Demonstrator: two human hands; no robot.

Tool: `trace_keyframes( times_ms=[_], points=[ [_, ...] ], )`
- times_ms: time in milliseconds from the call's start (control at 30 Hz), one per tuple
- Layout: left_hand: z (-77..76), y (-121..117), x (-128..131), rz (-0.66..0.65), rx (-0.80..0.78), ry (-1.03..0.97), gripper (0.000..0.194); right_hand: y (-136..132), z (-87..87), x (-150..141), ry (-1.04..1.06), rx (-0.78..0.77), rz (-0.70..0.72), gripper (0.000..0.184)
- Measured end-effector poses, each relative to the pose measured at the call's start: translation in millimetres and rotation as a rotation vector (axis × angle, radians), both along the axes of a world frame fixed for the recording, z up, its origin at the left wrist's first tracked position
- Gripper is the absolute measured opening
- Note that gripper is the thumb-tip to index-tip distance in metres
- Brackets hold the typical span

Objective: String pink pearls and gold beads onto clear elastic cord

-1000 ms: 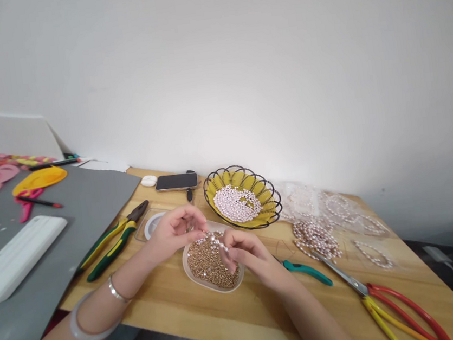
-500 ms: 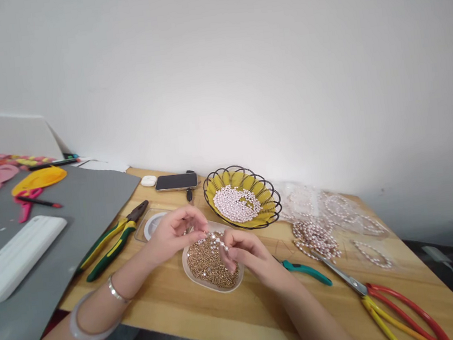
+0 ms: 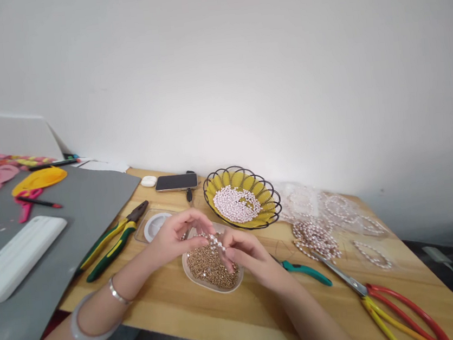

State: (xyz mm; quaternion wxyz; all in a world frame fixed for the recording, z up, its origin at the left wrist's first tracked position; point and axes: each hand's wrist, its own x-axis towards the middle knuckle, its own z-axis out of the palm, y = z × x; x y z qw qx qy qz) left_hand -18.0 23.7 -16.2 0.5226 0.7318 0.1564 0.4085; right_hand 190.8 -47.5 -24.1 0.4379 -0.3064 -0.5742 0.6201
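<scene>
Pinching a shiny pale round-bead strand [image 3: 219, 244] with closed fingertips, the right hand [image 3: 244, 252] stays above the near whitish oval tray [image 3: 223, 290] of golden beads [image 3: 209, 264]; the left hand [image 3: 185, 233] curves half-open, its hold I cannot tell.

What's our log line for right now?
left hand: near bead strand; right hand: pinching bead strand; below: gold beads in tray; beyond: basket, pale beads

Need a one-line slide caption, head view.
Right hand pinches a strand of pale beads, left hand close beside it, above a tray of gold beads; yellow basket behind.
</scene>
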Motion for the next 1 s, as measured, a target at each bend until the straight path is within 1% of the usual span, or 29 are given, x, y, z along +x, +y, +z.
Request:
trace_keyframes(
  times_ms=[67, 133, 200, 267, 333, 400, 467, 533, 667, 867, 933, 1000],
  points=[
    [2.8, -1, 0, 0.024, 0.027, 0.031, 0.017, 0, -0.4, -1, 0.010, 0.024, -0.010, 0.033],
    [4.3, -1, 0, 0.090, 0.090, 0.130, 0.017, 1, -1.4, -2, 0.021, 0.056, -0.032, 0.031],
    [1.3, 0, 1, 0.172, 0.211, 0.274, 0.015, 1, -2.8, -2, 0.030, 0.085, -0.062, 0.030],
    [-6.9, 4, 3, 0.235, 0.370, 0.426, 0.012, 2, -4.2, -1, 0.040, 0.100, -0.095, 0.029],
    [-17.8, 9, 5, 0.236, 0.501, 0.583, 0.014, 3, -5.5, 0, 0.055, 0.113, -0.125, 0.028],
    [-27.2, 12, 6, 0.216, 0.603, 0.641, 0.015, 4, -6.6, 1, 0.070, 0.125, -0.139, 0.026],
    [-32.4, 13, 7, 0.191, 0.695, 0.665, 0.014, 4, -7.1, 2, 0.077, 0.133, -0.138, 0.024],
    [-33.4, 12, 7, 0.167, 0.760, 0.701, 0.012, 4, -7.1, 1, 0.065, 0.134, -0.138, 0.024],
    [-31.8, 10, 8, 0.132, 0.779, 0.769, 0.014, 3, -5.9, 0, 0.053, 0.122, -0.130, 0.025],
    [-37.6, 14, 7, 0.145, 0.751, 0.724, 0.012, 3, -2.8, 1, 0.056, 0.121, -0.133, 0.027],
    [-38.3, 15, 7, 0.139, 0.723, 0.736, 0.011, 3, -2.2, 1, 0.061, 0.118, -0.136, 0.027],
    [-37.1, 15, 7, 0.130, 0.682, 0.739, 0.014, 3, -2.1, 1, 0.071, 0.109, -0.131, 0.027]
  ],
)
